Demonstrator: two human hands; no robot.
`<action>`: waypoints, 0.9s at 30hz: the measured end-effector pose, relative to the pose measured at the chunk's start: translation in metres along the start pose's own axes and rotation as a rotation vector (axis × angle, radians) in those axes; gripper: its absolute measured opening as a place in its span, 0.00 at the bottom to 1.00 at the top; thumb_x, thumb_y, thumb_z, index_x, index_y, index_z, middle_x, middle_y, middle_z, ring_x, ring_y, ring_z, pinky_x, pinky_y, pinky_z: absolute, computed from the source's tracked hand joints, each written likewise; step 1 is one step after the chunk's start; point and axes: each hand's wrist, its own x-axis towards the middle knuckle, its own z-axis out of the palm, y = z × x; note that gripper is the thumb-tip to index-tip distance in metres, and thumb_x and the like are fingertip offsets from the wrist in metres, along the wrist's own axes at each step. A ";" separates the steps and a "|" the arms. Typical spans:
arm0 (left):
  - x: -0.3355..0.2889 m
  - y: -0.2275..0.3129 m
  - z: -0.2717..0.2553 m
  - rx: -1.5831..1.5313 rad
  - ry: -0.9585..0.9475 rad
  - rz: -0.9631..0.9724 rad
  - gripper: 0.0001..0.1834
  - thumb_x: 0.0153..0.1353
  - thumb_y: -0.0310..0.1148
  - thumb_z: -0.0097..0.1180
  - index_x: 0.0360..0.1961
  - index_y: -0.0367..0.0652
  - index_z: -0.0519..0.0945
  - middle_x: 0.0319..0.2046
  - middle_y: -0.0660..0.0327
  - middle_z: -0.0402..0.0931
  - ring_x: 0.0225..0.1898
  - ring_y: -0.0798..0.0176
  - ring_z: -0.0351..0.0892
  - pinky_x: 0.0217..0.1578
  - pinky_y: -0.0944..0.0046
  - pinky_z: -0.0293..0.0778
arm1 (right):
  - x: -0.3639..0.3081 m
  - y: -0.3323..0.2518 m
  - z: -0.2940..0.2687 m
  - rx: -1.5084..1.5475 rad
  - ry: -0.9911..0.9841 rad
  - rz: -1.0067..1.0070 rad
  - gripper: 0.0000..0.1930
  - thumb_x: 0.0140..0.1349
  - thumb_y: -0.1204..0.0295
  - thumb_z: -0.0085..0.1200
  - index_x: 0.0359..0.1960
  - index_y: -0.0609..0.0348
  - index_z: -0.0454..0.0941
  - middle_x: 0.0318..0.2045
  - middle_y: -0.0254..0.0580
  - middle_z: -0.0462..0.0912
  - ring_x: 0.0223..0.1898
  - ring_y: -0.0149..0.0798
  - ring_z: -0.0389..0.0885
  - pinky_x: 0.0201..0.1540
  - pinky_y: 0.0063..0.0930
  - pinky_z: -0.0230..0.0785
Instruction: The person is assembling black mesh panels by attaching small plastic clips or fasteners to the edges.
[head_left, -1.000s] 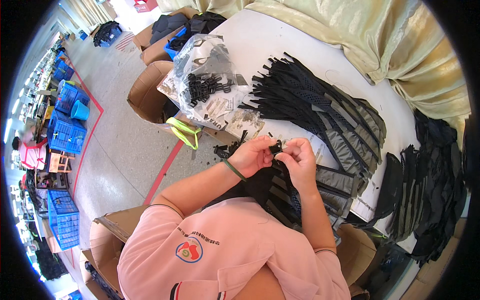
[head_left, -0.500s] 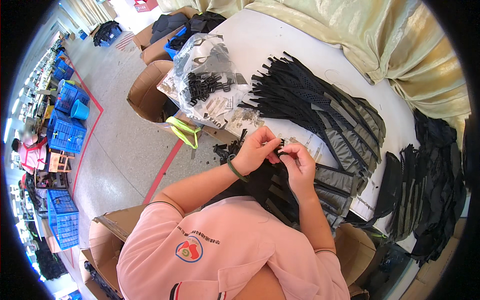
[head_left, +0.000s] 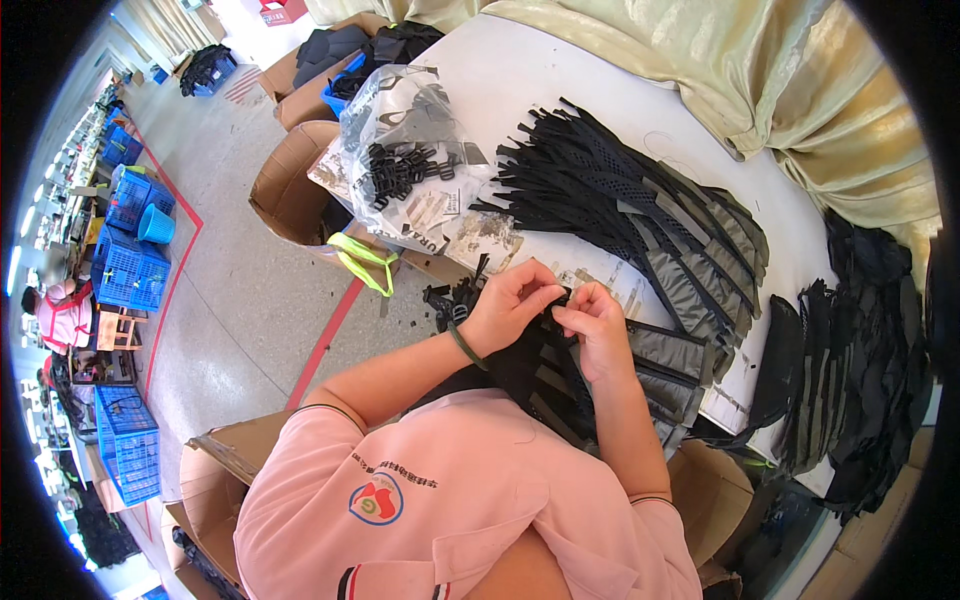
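Note:
Close together over the near edge of the table, my left hand (head_left: 512, 308) and my right hand (head_left: 597, 328) both pinch a small black strap end (head_left: 562, 299). Fingertips cover most of it, so I cannot tell whether a buckle is on it. Below my hands, black strap pieces with grey panels (head_left: 550, 385) hang toward my lap. Several black plastic buckles (head_left: 450, 308) lie by my left wrist. Beyond, more black buckles (head_left: 405, 172) sit in a clear plastic bag (head_left: 395, 110). A fanned pile of black and grey straps (head_left: 640, 200) covers the middle of the table.
The white table (head_left: 480, 60) runs back to a gold curtain (head_left: 760, 70). Dark strap bundles (head_left: 815, 370) hang over its right side. Cardboard boxes (head_left: 285, 190) stand at the left, one with a yellow-green strip (head_left: 365, 260). Blue crates (head_left: 130, 265) and a person in pink are farther left.
My fingers have shifted slightly around the black strap end, with the right fingertips now curled more closely together. The whole view has moved a little; the piles lie as before.

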 end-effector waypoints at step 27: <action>-0.055 0.013 -0.074 0.496 -0.070 -0.212 0.20 0.50 0.30 0.65 0.43 0.42 0.70 0.30 0.64 0.67 0.31 0.71 0.69 0.32 0.71 0.68 | 0.047 -0.071 -0.089 -1.366 0.506 -0.865 0.11 0.51 0.73 0.59 0.37 0.55 0.77 0.33 0.42 0.77 0.38 0.47 0.74 0.42 0.36 0.65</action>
